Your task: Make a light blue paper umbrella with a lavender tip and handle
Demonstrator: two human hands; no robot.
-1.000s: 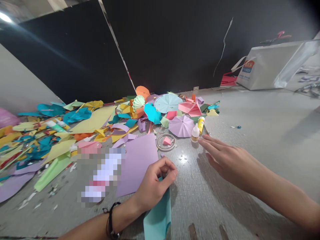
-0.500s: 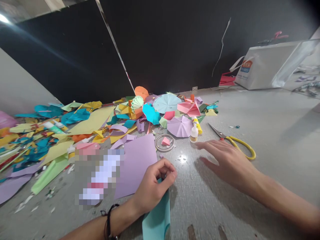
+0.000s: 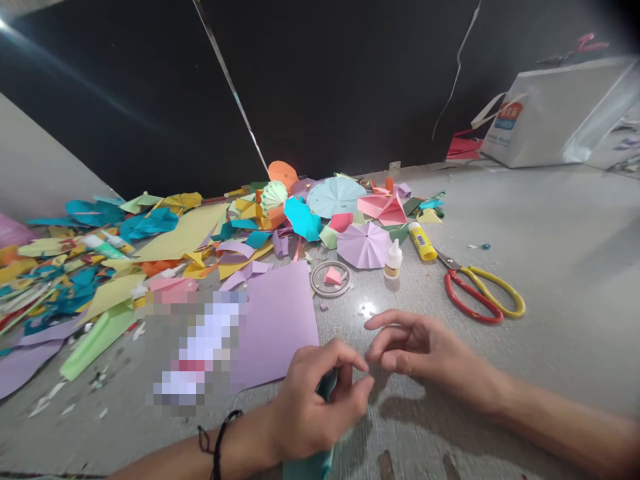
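Paper (image 3: 306, 469), teal, on table (image 3: 565, 360) beneath left hand (image 3: 317, 403); its fingers curl toward thumb, cannot tell if pinching paper. Right hand (image 3: 435, 350) near, fingers bent, parted. Purple sheet (image 3: 280, 313) beside left hand; scissors (image 3: 453, 268) beyond right.

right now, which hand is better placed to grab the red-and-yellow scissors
Right, most likely. The right hand looks empty, and the red-and-yellow scissors lie just beyond it. The left hand is farther off, at the teal paper.
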